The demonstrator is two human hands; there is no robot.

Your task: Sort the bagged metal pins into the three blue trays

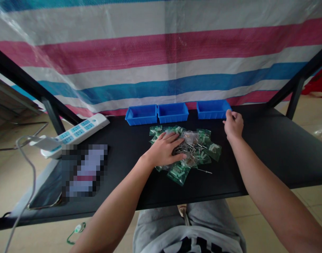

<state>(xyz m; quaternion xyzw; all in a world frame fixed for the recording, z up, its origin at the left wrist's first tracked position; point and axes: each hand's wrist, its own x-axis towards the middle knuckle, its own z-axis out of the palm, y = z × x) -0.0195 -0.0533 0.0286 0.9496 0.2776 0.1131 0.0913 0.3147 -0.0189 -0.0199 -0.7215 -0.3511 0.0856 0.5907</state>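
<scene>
My left hand (167, 149) lies with its fingers spread on a heap of small bags and loose metal pieces. Green clear bags (178, 173) with pale pieces inside make up much of the heap. Among them are thin, silvery rivet-like pins (192, 151) and a few colourless clear bags (190, 137). One loose pin (205, 171) lies just in front. At the front right corner of the rightmost blue tray (212, 114), my right hand (234, 124) has its fingers closed on the rim. The exact finger contact is partly hidden.
Two more blue trays (142, 121) stand side by side at the back of the black table (277, 147). On the left are a white power strip (79, 131) with a plugged-in cable, and a blurred-out flat object (88, 170). A striped sheet (150, 52) hangs behind.
</scene>
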